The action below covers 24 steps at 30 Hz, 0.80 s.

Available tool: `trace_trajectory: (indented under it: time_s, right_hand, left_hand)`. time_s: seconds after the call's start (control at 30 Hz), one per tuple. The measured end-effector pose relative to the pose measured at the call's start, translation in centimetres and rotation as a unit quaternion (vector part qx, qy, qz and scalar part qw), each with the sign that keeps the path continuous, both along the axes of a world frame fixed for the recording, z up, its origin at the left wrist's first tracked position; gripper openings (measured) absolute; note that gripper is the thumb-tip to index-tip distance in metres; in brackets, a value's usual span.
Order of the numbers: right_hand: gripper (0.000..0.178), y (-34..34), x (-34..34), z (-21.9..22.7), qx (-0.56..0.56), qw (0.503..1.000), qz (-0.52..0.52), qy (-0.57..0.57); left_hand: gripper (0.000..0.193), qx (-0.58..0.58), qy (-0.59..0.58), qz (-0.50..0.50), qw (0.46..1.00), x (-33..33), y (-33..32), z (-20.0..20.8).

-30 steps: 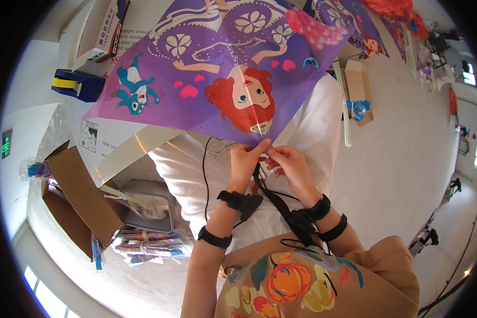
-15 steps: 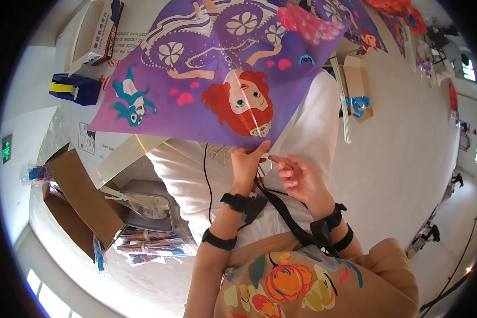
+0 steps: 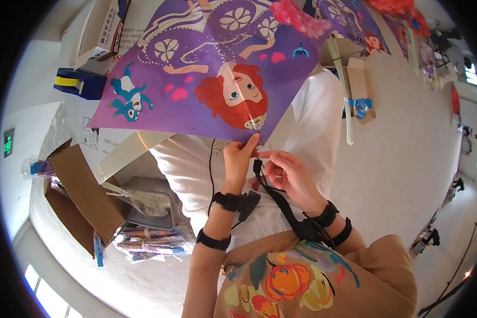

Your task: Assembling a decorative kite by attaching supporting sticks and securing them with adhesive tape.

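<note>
Purple printed sheet point(image 3: 286, 79) spread above the lap, near corner pinched in left hand point(image 3: 238, 159); right hand point(image 3: 289, 172) just beside it.
Containers: brown cardboard box point(image 3: 87, 193) at left, tilted, clear-wrapped colourful packets point(image 3: 41, 168) poking out its far end; grey bin point(image 3: 169, 209) next to it, pale strips point(image 3: 138, 197) and clear plastic inside; small open carton point(image 3: 364, 79) at right, blue strip point(image 3: 361, 107) at its near end; open white box point(image 3: 94, 34) upper left, contents can't be made out. Left hand: thumb on top of sheet corner, fingers pressed beneath. Right hand: partly curled, index finger reaching to left fingertips, others bent in; cannot tell if it grips anything. Sheet's far part runs out of view at top.
</note>
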State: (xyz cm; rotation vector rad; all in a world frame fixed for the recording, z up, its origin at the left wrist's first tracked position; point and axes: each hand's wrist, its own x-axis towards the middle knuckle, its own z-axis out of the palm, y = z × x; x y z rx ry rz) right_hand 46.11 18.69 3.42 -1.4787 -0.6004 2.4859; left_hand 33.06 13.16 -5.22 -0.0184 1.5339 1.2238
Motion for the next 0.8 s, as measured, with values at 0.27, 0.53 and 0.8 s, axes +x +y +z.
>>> trace_trajectory:
  time_s: [0.27,0.53,0.8]
  right_hand:
    - [0.031,0.2,-0.1,-2.2,0.029,0.998,0.036,-0.041]
    - [0.025,0.6,0.0,-3.2,0.033,0.998,0.023,-0.056]
    - [0.019,1.0,-1.3,-3.2,0.092,0.994,-0.005,-0.063]
  left_hand:
    - [0.028,0.036,0.035,0.017,0.999,-0.2,-0.1,0.6]
    - [0.027,0.022,0.029,-0.010,0.999,-0.6,-0.1,0.5]
    - [0.019,0.054,0.006,0.011,0.998,-0.5,0.3,1.8]
